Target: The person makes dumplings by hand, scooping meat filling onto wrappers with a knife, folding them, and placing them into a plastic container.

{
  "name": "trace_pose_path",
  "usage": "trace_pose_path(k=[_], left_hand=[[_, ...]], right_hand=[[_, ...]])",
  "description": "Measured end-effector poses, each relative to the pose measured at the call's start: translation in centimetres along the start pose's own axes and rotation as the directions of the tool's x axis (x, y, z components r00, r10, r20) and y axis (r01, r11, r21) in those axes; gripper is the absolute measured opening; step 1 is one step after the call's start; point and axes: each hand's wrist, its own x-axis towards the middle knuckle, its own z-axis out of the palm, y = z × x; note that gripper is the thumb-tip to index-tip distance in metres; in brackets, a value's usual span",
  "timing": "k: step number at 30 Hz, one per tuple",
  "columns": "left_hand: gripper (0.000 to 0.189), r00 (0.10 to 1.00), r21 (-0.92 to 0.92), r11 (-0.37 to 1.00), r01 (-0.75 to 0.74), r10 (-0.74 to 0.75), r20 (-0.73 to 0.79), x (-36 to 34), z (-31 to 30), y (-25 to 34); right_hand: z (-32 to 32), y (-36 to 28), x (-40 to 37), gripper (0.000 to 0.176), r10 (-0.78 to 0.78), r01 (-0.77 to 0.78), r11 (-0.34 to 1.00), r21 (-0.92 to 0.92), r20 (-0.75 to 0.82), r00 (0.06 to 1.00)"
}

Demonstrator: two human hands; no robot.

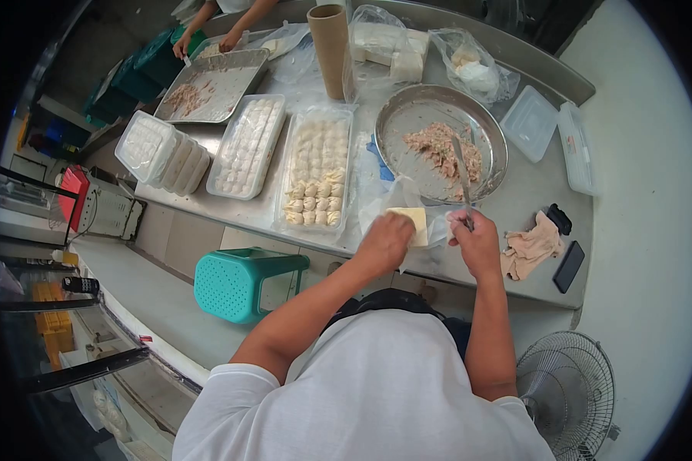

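My left hand (390, 238) is closed, with slightly blurred fingers curled over the left edge of square, pale yellow dough wrappers (416, 223). What its fingertips grip is hidden. In my right hand (475, 240) is the handle of a long, flat metal spatula (461, 163). Something small and pale shows at that hand's fingers, too small to name. The spatula's blade reaches over a round metal pan (386, 127). Inside the pan lies a heap of pinkish minced filling (430, 146). To the left, a plastic tray (281, 196) holds rows of wrapped dumplings (315, 201).
Another dumpling-filled tray (247, 146) and stacked containers (158, 150) stand left. A co-worker's hands (207, 46) are at a metal tray (242, 77). A cardboard tube (331, 54) stands behind. Right are a cloth (532, 247), a phone (568, 267) and a fan (567, 392). A green stool (231, 284) is below.
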Motion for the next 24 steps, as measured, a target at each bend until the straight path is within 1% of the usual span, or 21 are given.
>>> trace_pose_path(k=[1, 2, 4, 5, 6, 7, 8, 10, 11, 13, 14, 15, 16, 17, 18, 19, 20, 21, 23, 24], left_hand=[[0.021, 0.990, -0.091, 0.994, -0.052, 0.064, 0.126, -0.6, -0.1, 0.2], [0.019, 0.960, -0.189, 0.978, -0.091, 0.136, 0.244, -1.2, -0.2, 0.6], [0.020, 0.954, -0.207, 0.973, -0.101, 0.154, 0.256, -2.8, 0.0, 1.4], [0.021, 0.948, -0.225, 0.967, -0.117, 0.176, 0.264, -3.3, 0.1, 1.5], [0.021, 0.949, -0.228, 0.967, -0.110, 0.170, 0.266, -3.5, 0.2, 1.6], [0.021, 0.957, -0.244, 0.964, -0.107, 0.166, 0.237, -3.7, 0.4, 1.8], [0.021, 0.965, -0.259, 0.960, -0.105, 0.161, 0.208, -3.9, 0.6, 1.9], [0.020, 0.969, -0.282, 0.955, -0.087, 0.146, 0.197, -4.0, 0.8, 2.2], [0.020, 0.972, -0.305, 0.949, -0.078, 0.140, 0.187, -4.2, 0.9, 2.5], [0.018, 0.977, -0.316, 0.945, -0.088, 0.144, 0.159, -4.0, 1.1, 2.7], [0.015, 0.980, -0.321, 0.942, -0.102, 0.151, 0.132, -3.9, 1.1, 2.7], [0.015, 0.979, -0.322, 0.941, -0.105, 0.155, 0.135, -4.1, 1.4, 2.4], [0.013, 0.954, -0.297, 0.948, -0.110, 0.185, 0.238, -4.4, 1.9, 1.8], [0.011, 0.918, -0.272, 0.955, -0.120, 0.211, 0.335, -4.6, 2.5, 1.2], [0.011, 0.917, -0.271, 0.954, -0.130, 0.219, 0.333, -4.6, 2.9, 0.6], [0.012, 0.881, -0.266, 0.961, -0.077, 0.191, 0.433, -4.7, 3.2, 0.0], [0.012, 0.834, -0.255, 0.967, -0.025, 0.160, 0.528, -4.8, 3.5, -0.6], [0.012, 0.833, -0.255, 0.966, -0.034, 0.168, 0.527, -4.3, 2.9, -0.8], [0.020, 0.731, -0.188, 0.982, 0.021, 0.113, 0.673, -3.9, 1.6, -0.9], [0.020, 0.732, -0.189, 0.982, 0.017, 0.116, 0.672, -3.9, 0.9, -1.0]], right_hand=[[0.6, -0.5, 0.3, 0.013, -0.028, 0.027, 0.999, 0.044, 0.033, 0.999], [1.2, -0.7, 0.6, 0.013, -0.025, 0.023, 0.999, 0.045, 0.032, 0.999], [2.2, -0.8, 0.9, 0.012, -0.103, 0.084, 0.972, 0.221, 0.073, 0.992], [2.6, -0.7, 1.0, 0.012, -0.098, 0.079, 0.972, 0.219, 0.078, 0.992], [3.0, -0.3, 1.0, 0.012, -0.083, 0.052, 0.949, 0.312, 0.087, 0.993], [3.3, 0.3, 0.9, 0.012, -0.066, 0.021, 0.916, 0.401, 0.098, 0.993], [3.3, 1.3, 0.8, 0.012, -0.057, 0.011, 0.917, 0.398, 0.104, 0.993], [3.3, 3.7, 0.6, 0.012, 0.136, -0.163, 0.926, 0.341, 0.100, 0.986], [3.4, 4.8, 0.2, 0.012, 0.144, -0.171, 0.926, 0.335, 0.103, 0.984], [3.6, 6.5, 0.0, 0.013, 0.254, -0.263, 0.952, 0.156, 0.074, 0.964], [3.8, 7.2, 0.2, 0.013, 0.251, -0.259, 0.953, 0.159, 0.072, 0.965], [4.0, 7.8, 0.2, 0.014, 0.206, -0.212, 0.970, 0.122, 0.063, 0.977], [4.1, 8.1, 0.0, 0.016, 0.162, -0.166, 0.983, 0.085, 0.052, 0.985], [4.0, 8.3, 0.1, 0.016, 0.160, -0.163, 0.983, 0.087, 0.044, 0.986], [4.0, 8.3, 0.5, 0.017, 0.034, -0.033, 0.999, -0.027, 0.044, 0.998], [4.1, 8.3, 0.8, 0.019, -0.090, 0.098, 0.985, -0.139, 0.058, 0.994], [4.0, 8.5, 1.0, 0.019, -0.096, 0.102, 0.985, -0.138, 0.051, 0.994], [3.9, 8.8, 1.2, 0.021, -0.112, 0.114, 0.987, -0.112, 0.027, 0.993], [3.3, 9.4, 0.6, 0.022, -0.120, 0.119, 0.989, -0.087, -0.002, 0.993], [3.0, 9.5, 0.2, 0.022, 0.024, -0.028, 0.998, -0.062, -0.067, 0.997]])
